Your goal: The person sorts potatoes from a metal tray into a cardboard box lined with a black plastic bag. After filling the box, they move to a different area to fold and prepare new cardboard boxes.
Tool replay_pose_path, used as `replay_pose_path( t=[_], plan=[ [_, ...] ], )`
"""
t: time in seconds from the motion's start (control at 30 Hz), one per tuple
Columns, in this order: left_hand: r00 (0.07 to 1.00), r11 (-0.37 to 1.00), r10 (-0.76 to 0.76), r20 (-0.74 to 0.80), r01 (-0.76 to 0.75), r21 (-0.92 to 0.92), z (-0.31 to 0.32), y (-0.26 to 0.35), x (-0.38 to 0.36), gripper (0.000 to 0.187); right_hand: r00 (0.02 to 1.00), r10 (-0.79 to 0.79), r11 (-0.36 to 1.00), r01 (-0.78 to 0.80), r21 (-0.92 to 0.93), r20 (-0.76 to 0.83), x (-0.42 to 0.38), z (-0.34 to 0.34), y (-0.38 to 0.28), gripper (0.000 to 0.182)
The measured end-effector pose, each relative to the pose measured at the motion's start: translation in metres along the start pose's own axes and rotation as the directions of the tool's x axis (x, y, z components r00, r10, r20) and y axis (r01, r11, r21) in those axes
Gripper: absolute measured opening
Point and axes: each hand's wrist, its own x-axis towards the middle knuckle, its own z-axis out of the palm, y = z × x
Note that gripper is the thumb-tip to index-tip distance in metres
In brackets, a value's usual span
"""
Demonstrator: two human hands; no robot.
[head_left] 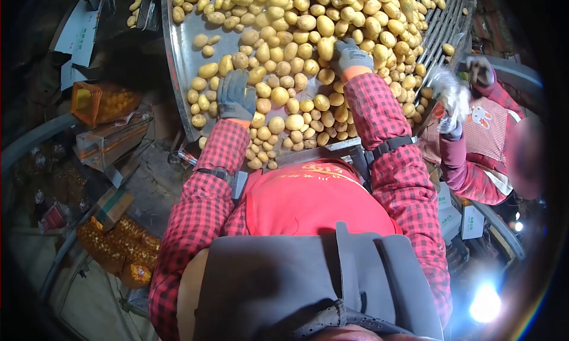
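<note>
A large heap of yellow potatoes [280,95] covers a metal sorting table [181,86]. My left hand [236,95], in a grey glove, lies palm down with its fingers spread over potatoes on the left part of the heap; no potato shows in its grasp. Farther forward and to the right, my right hand [352,57], also gloved in grey, touches the potatoes in the middle of the heap. Its fingertips are partly hidden, with one large potato [326,48] just left of them. Whether it grips anything is unclear.
At the right, a co-worker [474,133] in a checked apron holds clear plastic [448,98] beside a slatted rack [453,21]. An orange crate [86,104], cardboard boxes [112,140] and filled mesh bags [121,246] lie on the left. White boxes [472,222] stand lower right.
</note>
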Motion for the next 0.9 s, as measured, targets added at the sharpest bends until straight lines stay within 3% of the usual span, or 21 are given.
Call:
replay_pose_path(
  t=[0.13,0.17,0.2,0.27,0.3,0.33,0.37,0.4,0.43,0.47,0.5,0.53,0.6,0.63,0.67,0.7,0.73,0.77,0.8,0.83,0.9],
  plan=[
    [0.999,1.0,0.014,-0.039,-0.014,-0.012,-0.001,0.007,0.007,0.048,0.992,-0.123,0.986,0.125,-0.112,0.028,-0.005,0.03,0.007,0.053],
    [0.999,0.999,0.02,-0.039,-0.022,-0.042,-0.005,0.011,0.01,0.048,0.992,-0.123,0.986,0.125,-0.111,0.027,-0.011,0.033,0.009,0.053],
    [0.999,0.999,0.024,-0.038,-0.026,-0.042,-0.015,0.024,0.022,0.048,0.991,-0.134,0.991,0.134,0.005,-0.013,-0.014,0.035,0.014,0.053],
    [0.923,0.988,0.153,0.352,-0.15,-0.037,-0.034,0.06,0.037,0.045,0.986,-0.143,0.974,0.154,0.163,-0.082,-0.023,0.035,0.025,0.056],
    [0.923,0.988,0.156,0.352,-0.152,-0.04,-0.026,0.068,0.028,0.045,0.987,-0.139,0.975,0.151,0.163,-0.082,-0.025,0.04,0.036,0.056],
    [0.95,0.978,0.208,0.231,-0.209,-0.021,-0.013,0.073,0.016,0.045,0.982,-0.163,0.86,0.187,0.474,-0.093,-0.025,0.051,0.051,0.057],
    [0.959,0.965,0.262,0.106,-0.263,0.003,-0.001,0.075,0.009,0.044,0.977,-0.18,0.651,0.205,0.731,-0.114,-0.026,0.063,0.065,0.058],
    [0.958,0.959,0.272,0.09,-0.278,0.055,0.003,0.076,0.011,0.042,0.976,-0.174,0.301,0.176,0.937,-0.128,-0.031,0.079,0.077,0.059],
    [0.955,0.956,0.285,0.088,-0.289,0.046,0.005,0.076,0.015,0.042,0.987,-0.159,0.028,-0.012,1.0,0.017,-0.062,0.053,0.073,0.054],
    [0.953,0.966,0.234,0.191,-0.25,0.062,0.005,0.077,0.018,0.043,0.966,-0.26,-0.32,-0.075,0.944,-0.011,-0.081,0.058,0.08,0.055],
    [0.94,0.974,0.177,0.29,-0.211,0.087,0.003,0.078,0.018,0.044,0.935,-0.345,-0.619,-0.163,0.768,-0.08,-0.096,0.066,0.087,0.055],
    [0.919,0.976,0.163,0.36,-0.204,0.077,-0.012,0.086,0.026,0.043,0.95,-0.295,-0.642,-0.119,0.757,-0.101,-0.11,0.077,0.09,0.057],
    [0.898,0.983,0.122,0.423,-0.168,0.073,-0.02,0.091,0.038,0.041,0.985,-0.168,-0.809,-0.154,0.567,0.028,-0.14,0.087,0.086,0.063],
    [0.87,0.99,0.067,0.489,-0.119,0.075,-0.022,0.09,0.041,0.039,0.963,-0.259,-0.815,-0.173,0.554,-0.079,-0.15,0.098,0.088,0.065],
    [0.915,0.992,0.096,0.392,-0.056,-0.112,-0.018,0.075,0.035,0.042,0.972,-0.233,-0.816,-0.18,0.549,-0.028,-0.163,0.106,0.091,0.066],
    [0.975,0.95,0.098,0.2,-0.032,-0.31,-0.013,0.063,0.024,0.049,0.977,-0.212,-0.818,-0.191,0.542,0.023,-0.174,0.106,0.088,0.068],
    [0.971,0.833,-0.072,0.228,0.184,-0.521,-0.018,0.061,0.021,0.049,0.974,-0.22,-0.79,-0.204,0.579,0.043,-0.178,0.115,0.091,0.069],
    [0.93,0.625,-0.227,0.29,0.367,-0.689,-0.022,0.059,0.02,0.048,0.973,-0.229,-0.797,-0.206,0.568,0.031,-0.18,0.124,0.091,0.069],
    [0.908,0.453,-0.22,0.358,0.42,-0.786,-0.011,0.031,0.013,0.043,0.969,-0.244,-0.803,-0.223,0.553,0.037,-0.183,0.13,0.091,0.07],
    [0.738,0.021,-0.382,0.556,0.609,-0.793,-0.017,0.032,0.013,0.041,0.965,-0.258,-0.807,-0.238,0.54,0.041,-0.187,0.129,0.09,0.07],
    [0.703,-0.37,-0.256,0.663,0.562,-0.739,-0.043,0.039,-0.006,0.037,0.954,-0.299,-0.828,-0.256,0.498,-0.006,-0.193,0.133,0.092,0.073]
  ],
)
